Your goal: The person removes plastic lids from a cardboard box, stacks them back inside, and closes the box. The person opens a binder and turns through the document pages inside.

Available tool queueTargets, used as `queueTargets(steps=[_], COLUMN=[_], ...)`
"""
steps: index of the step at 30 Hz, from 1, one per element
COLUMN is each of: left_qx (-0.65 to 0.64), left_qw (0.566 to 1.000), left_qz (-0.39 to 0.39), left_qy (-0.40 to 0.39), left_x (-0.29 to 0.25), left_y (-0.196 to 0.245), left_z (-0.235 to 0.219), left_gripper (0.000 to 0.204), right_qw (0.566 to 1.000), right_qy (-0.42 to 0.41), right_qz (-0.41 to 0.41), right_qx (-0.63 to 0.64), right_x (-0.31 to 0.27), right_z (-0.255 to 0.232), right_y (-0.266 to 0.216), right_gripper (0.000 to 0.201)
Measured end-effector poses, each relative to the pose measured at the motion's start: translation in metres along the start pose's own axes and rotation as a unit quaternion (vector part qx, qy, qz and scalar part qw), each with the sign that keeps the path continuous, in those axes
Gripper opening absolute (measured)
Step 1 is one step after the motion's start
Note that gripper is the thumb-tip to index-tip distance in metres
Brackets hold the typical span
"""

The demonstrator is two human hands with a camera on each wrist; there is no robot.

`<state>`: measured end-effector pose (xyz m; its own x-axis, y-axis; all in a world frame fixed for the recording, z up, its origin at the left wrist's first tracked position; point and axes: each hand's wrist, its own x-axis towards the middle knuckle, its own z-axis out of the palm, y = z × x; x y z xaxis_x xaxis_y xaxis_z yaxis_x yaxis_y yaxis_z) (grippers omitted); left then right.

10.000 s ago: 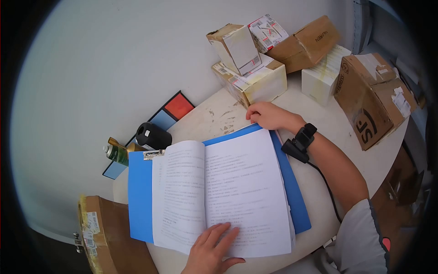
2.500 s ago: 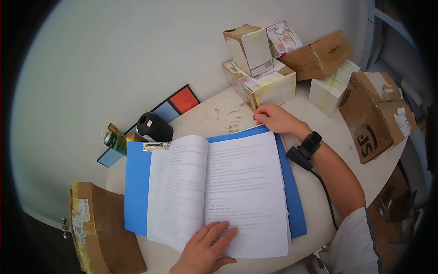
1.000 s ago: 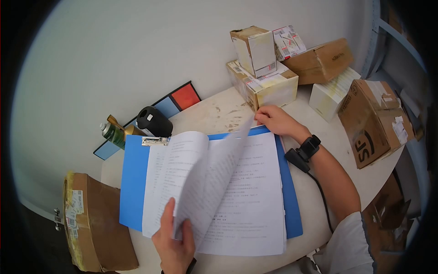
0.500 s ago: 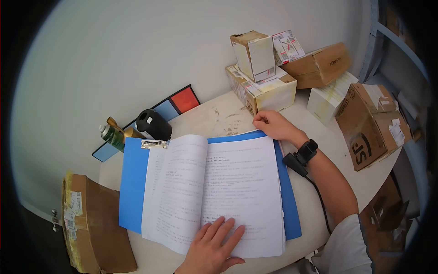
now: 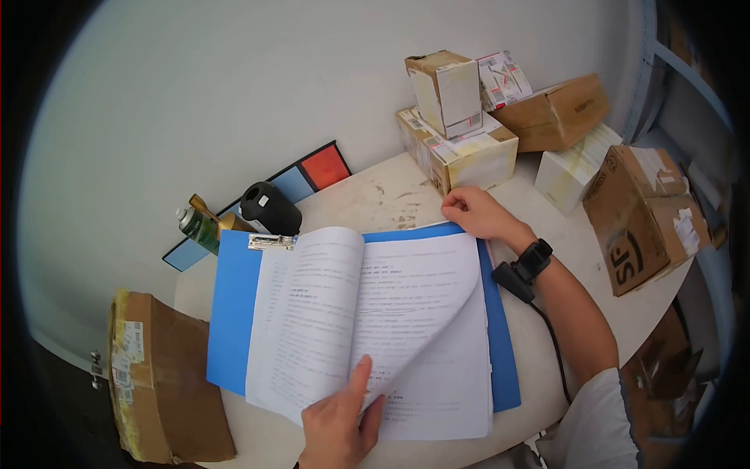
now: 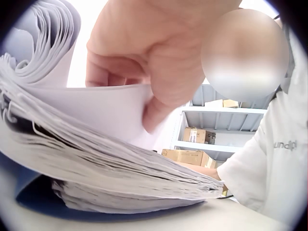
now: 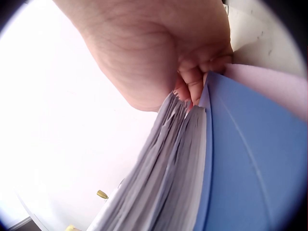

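A blue clip folder [image 5: 232,313] lies on the table, holding a thick stack of printed sheets [image 5: 430,359] with the turned pages [image 5: 305,320] rolled over to the left. My left hand [image 5: 340,422] is at the lower edge of the right side, pinching one lifted page [image 5: 437,332] between thumb and fingers; that page curves up from its right edge. In the left wrist view, thumb and fingers [image 6: 159,115] meet around the sheet. My right hand [image 5: 484,215] rests at the folder's top right corner. Its curled fingers [image 7: 195,84] hold the edge of the stack and cover.
A metal clip [image 5: 271,241] sits at the folder's upper left. Behind it stand a black cylinder [image 5: 269,209] and a green spray can [image 5: 197,227]. Cardboard boxes [image 5: 641,227] crowd the back right, and another carton [image 5: 168,383] stands at left. A cable [image 5: 556,352] trails from my right wrist.
The left hand turned a page leftward a second ago, then lay flat on the sheets; now it pinches and lifts another page. The right hand stays at the top corner. The view shifts slightly.
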<state>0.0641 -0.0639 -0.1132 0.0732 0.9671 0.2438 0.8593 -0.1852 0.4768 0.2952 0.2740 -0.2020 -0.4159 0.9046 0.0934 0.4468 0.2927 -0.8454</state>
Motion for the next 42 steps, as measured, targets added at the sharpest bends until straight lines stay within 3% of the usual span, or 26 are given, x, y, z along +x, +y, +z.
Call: queueTargets(steps=[1,2,3,4,6,8,9,10,11,12,14,18,23,27,29,31,32,33,34,36,38,39,40,41,42], left_qx=[0.05,0.051,-0.073,-0.071,0.188,0.188,0.256,0.197,0.156,0.152,0.058,0.052,0.043,0.024,0.051,0.017,0.072,0.054,0.057,0.163,0.179,0.185,0.092,0.048,0.045], left_qw=[0.988,0.978,0.941,0.943,0.913,0.945,0.944,0.971,0.985,0.986,0.978,0.979,0.977,0.977,0.99,0.982,0.948,0.924,0.926,0.9,0.944,0.966,0.988,0.98,0.98], left_qz=[-0.018,-0.077,-0.229,-0.225,-0.201,-0.116,-0.035,0.004,0.062,0.061,0.095,0.096,0.149,0.145,0.023,-0.107,-0.191,-0.257,-0.251,-0.199,-0.053,0.032,0.117,0.174,0.176], left_qy=[0.146,0.185,0.238,0.236,0.301,0.242,0.204,0.133,0.025,0.028,-0.176,-0.172,-0.145,-0.156,-0.128,0.154,0.244,0.279,0.277,0.351,0.272,0.177,0.037,-0.084,-0.082], left_x=[0.006,0.006,0.004,0.008,0.013,0.005,0.003,0.003,0.002,0.001,0.001,0.002,0.002,-0.002,-0.006,0.007,0.003,0.003,0.005,0.005,-0.003,-0.002,0.001,0.007,0.007], left_y=[-0.006,-0.024,-0.037,-0.034,-0.025,-0.011,0.007,0.023,0.027,0.025,0.021,0.01,0.002,0.009,0.009,-0.006,-0.03,-0.042,-0.04,-0.035,-0.011,0.008,0.014,0.018,0.017], left_z=[-0.004,-0.018,-0.027,-0.028,-0.031,-0.022,-0.015,-0.013,-0.006,-0.001,0.008,-0.002,0.007,0.01,0.003,-0.006,-0.013,-0.033,-0.036,-0.04,-0.027,-0.022,-0.019,-0.01,-0.004], left_gripper=[0.056,0.059,0.075,0.075,0.092,0.099,0.089,0.064,0.07,0.07,0.078,0.082,0.066,0.061,0.075,0.067,0.072,0.082,0.082,0.09,0.085,0.079,0.066,0.077,0.077], right_qw=[1.0,1.0,1.0,1.0,1.0,1.0,1.0,1.0,1.0,1.0,1.0,1.0,1.0,1.0,1.0,1.0,1.0,1.0,1.0,0.999,1.0,1.0,1.0,1.0,1.0], right_qy=[0.001,0.007,0.014,0.018,0.011,0.006,0.002,-0.001,0.001,0.005,0.005,0.014,0.006,0.015,0.011,0.01,0.01,0.012,0.018,0.028,0.022,0.02,0.016,0.01,0.007], right_qz=[0.003,-0.003,-0.009,-0.009,0.006,0.0,0.001,-0.001,0.002,0.006,0.004,-0.004,0.007,0.001,-0.002,0.0,-0.008,-0.016,-0.014,-0.019,-0.015,-0.009,-0.012,-0.01,-0.006], right_qx=[-0.002,0.006,0.015,0.018,-0.018,-0.019,-0.022,-0.028,-0.018,-0.008,-0.008,-0.009,-0.007,-0.009,-0.01,-0.009,-0.012,-0.014,-0.01,-0.008,-0.009,-0.014,-0.017,-0.011,-0.004], right_x=[0.0,-0.001,-0.002,-0.003,0.0,0.001,0.0,0.0,-0.001,-0.002,-0.002,-0.004,-0.002,-0.004,-0.002,-0.001,0.001,0.001,0.0,0.0,0.0,0.001,0.002,0.002,0.001], right_z=[0.0,0.001,0.001,0.0,0.001,0.001,0.001,0.001,0.001,0.0,0.0,0.001,0.0,0.0,0.001,0.001,0.001,0.0,-0.001,0.003,0.003,0.003,0.004,0.003,0.001], right_y=[0.001,0.002,0.003,0.003,-0.001,-0.003,-0.003,-0.004,-0.005,-0.005,-0.003,-0.005,-0.004,-0.009,-0.007,-0.001,0.002,0.003,0.004,0.003,0.003,0.002,0.001,0.001,0.003], right_gripper=[0.021,0.021,0.021,0.021,0.021,0.021,0.021,0.021,0.021,0.021,0.02,0.02,0.02,0.02,0.02,0.02,0.02,0.02,0.02,0.02,0.021,0.021,0.021,0.021,0.021])
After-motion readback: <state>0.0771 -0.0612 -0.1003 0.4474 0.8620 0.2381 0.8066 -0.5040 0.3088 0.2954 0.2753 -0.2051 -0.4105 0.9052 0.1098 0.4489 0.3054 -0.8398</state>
